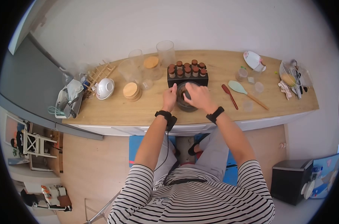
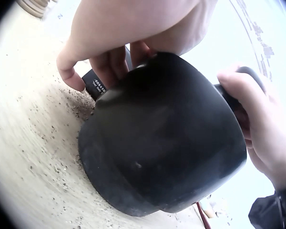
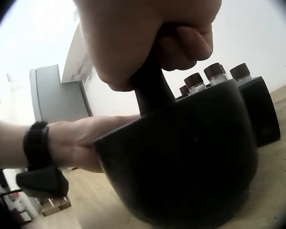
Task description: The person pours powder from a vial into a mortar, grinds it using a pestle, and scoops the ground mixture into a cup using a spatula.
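Note:
A dark mortar (image 1: 187,108) stands on the wooden counter near its front edge. My right hand (image 1: 200,98) grips the black pestle (image 3: 152,90) from above, with its lower end hidden inside the mortar. My left hand (image 1: 169,98) holds the mortar's left side and far wall; in the left wrist view its fingers (image 2: 104,69) bend behind the bowl. Directly behind the mortar is a black spice rack (image 1: 194,81) carrying several small jars with brown lids (image 3: 214,71). Brown crumbs (image 2: 62,167) lie scattered around the mortar's base.
Left of the mortar stand a wooden-lidded jar (image 1: 132,91), clear containers (image 1: 165,50) and a white bowl (image 1: 104,89). To the right lie a red utensil (image 1: 229,96) and a pale green spatula (image 1: 238,87). A wire basket (image 1: 290,76) occupies the far right end.

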`<state>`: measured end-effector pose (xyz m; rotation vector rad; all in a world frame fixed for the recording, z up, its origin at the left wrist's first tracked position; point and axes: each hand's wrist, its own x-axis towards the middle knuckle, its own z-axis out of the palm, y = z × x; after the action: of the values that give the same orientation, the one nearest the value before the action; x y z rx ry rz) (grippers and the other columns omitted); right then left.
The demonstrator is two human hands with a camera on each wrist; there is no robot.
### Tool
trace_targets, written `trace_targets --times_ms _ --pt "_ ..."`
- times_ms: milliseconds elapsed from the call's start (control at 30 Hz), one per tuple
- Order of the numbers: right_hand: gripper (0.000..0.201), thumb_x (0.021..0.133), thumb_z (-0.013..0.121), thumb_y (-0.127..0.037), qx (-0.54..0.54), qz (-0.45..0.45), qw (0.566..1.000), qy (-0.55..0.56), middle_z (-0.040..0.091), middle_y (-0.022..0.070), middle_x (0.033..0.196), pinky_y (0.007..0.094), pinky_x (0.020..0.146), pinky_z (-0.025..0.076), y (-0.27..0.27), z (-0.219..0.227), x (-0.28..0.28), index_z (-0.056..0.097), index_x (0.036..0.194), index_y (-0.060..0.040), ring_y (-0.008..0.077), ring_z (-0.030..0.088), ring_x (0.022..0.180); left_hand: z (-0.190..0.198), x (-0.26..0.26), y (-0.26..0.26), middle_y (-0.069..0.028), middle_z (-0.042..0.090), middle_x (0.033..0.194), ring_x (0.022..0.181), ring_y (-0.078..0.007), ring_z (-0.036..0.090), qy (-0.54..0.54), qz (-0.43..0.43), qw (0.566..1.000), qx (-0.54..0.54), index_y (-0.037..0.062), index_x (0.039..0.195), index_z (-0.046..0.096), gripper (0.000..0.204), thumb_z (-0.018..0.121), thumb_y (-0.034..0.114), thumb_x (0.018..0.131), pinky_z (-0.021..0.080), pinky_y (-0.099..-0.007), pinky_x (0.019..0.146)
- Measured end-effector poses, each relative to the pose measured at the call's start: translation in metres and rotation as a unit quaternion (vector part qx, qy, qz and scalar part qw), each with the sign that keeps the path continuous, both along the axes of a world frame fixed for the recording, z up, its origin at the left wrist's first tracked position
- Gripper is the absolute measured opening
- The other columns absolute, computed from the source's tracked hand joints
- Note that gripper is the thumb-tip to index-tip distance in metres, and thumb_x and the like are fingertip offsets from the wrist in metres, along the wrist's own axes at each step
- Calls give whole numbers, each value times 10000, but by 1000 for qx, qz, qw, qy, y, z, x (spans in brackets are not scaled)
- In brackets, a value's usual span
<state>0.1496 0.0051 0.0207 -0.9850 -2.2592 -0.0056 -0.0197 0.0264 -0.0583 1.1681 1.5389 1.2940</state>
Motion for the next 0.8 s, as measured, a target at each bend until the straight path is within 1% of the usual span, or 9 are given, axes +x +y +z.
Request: trace_targets --times_ms 33,133,233,367,467,500,567,700,800 --pt "369 786 706 -280 -2 -3 1000 1 642 195 775 430 574 536 9 3 0 533 991 -27 368 650 662 0 1 -1 -27 492 597 600 -121 440 1 -3 1000 -2 -37 735 607 535 497 414 1002 393 -322 576" --pt "401 826 669 -342 -197 -204 958 36 680 240 822 483 664 544 31 11 -12 563 986 10 410 675 776 4 1 -1 -35 492 597 601 -121 441 19 4 999 -27 -39 735 607 537 497 414 1002 394 -321 578" --pt "370 820 667 -316 -178 -211 961 23 671 233 793 480 668 549 10 24 -32 541 954 5 396 673 758 -3 -2 2 -41 495 594 599 -125 444 30 6 999 -20 -44 741 614 548 484 418 1006 399 -324 582" --pt "377 768 715 -275 0 -27 996 -87 635 185 749 439 550 526 -28 -7 -25 493 954 -35 367 649 654 2 -2 -1 -76 507 594 587 -161 458 22 -7 999 -29 -47 729 592 558 478 426 1003 408 -346 593" --pt "366 791 700 -299 -5 -109 990 89 645 181 725 466 573 533 -10 -13 -11 511 934 -20 387 652 659 -1 -4 2 -98 511 594 581 -182 464 61 5 998 -19 -49 731 588 557 480 427 999 411 -358 596" --pt "366 791 700 -299 -3 -109 990 86 645 181 725 466 573 533 -2 -7 -8 511 934 -20 387 652 659 -2 -2 3 -107 511 591 577 -189 465 64 8 998 -20 -50 735 591 555 482 427 997 412 -363 595" --pt "348 813 682 -292 -142 -213 962 94 666 206 761 482 615 540 10 10 -4 517 937 -12 403 660 716 -1 -1 2 -106 509 582 569 -188 461 71 9 997 -22 -50 734 595 548 484 416 998 410 -365 588" --pt "339 839 663 -292 -186 -187 960 96 657 220 741 491 629 531 -8 26 -14 520 961 -11 421 655 744 1 1 3 -110 495 561 545 -186 448 43 16 999 -1 -56 714 586 535 495 389 998 407 -379 571" --pt "344 834 667 -300 -125 -151 979 64 660 185 765 466 592 530 -28 13 -21 502 969 -30 396 654 701 0 5 4 -150 510 568 530 -233 443 40 28 999 3 -60 713 588 514 498 358 998 407 -396 566"
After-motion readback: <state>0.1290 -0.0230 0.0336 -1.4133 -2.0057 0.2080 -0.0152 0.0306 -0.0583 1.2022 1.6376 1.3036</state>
